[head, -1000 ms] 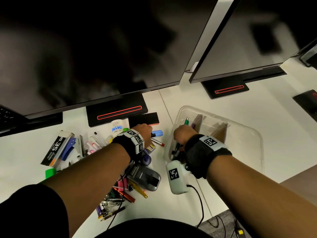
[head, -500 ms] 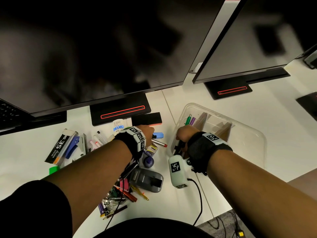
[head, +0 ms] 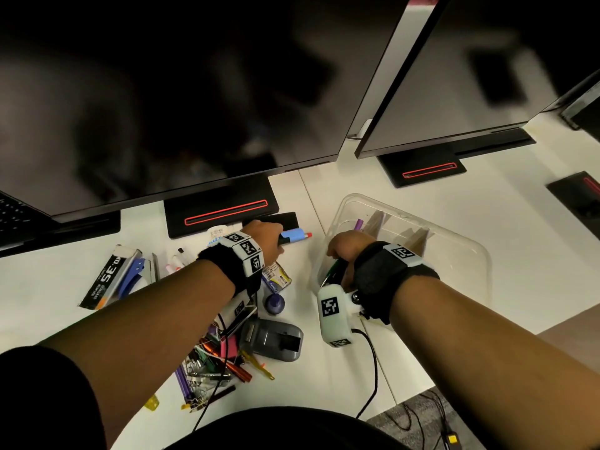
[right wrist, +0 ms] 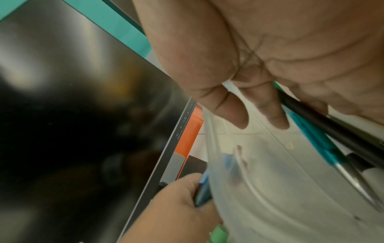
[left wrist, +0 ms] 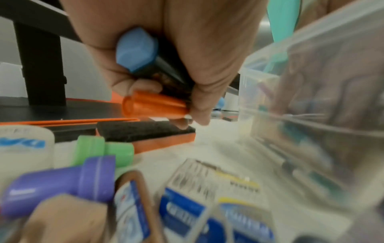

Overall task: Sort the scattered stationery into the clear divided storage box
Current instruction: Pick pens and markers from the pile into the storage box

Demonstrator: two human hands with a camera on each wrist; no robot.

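The clear divided box [head: 480,254] stands on the white desk, right of centre. My right hand [head: 344,248] is low inside its left compartment. In the right wrist view my right hand [right wrist: 266,125] has its outer fingers curled over a black pen [right wrist: 340,131] and a teal pen [right wrist: 315,141], while thumb and forefinger point down. A purple pen [head: 359,224] leans at the compartment's far end. Just left of the box, my left hand [head: 276,241] grips a blue-capped marker [head: 293,237] and a red-capped pen [head: 307,235] together. Both the marker [left wrist: 135,51] and the pen [left wrist: 153,105] show in the left wrist view, in my left hand [left wrist: 182,115].
Two dark monitors on black stands [head: 220,212] overhang the desk's back. A black eraser [head: 279,219], a staples box [head: 277,279], a purple bottle [head: 274,303], a grey stapler [head: 276,341], a pile of pens and clips [head: 211,362] and a black box [head: 104,277] lie under and around my left arm.
The blue-capped marker and red-capped pen lay on the desk beyond my left hand; now that hand grips both. My right hand has drawn back and down in the box's left compartment.
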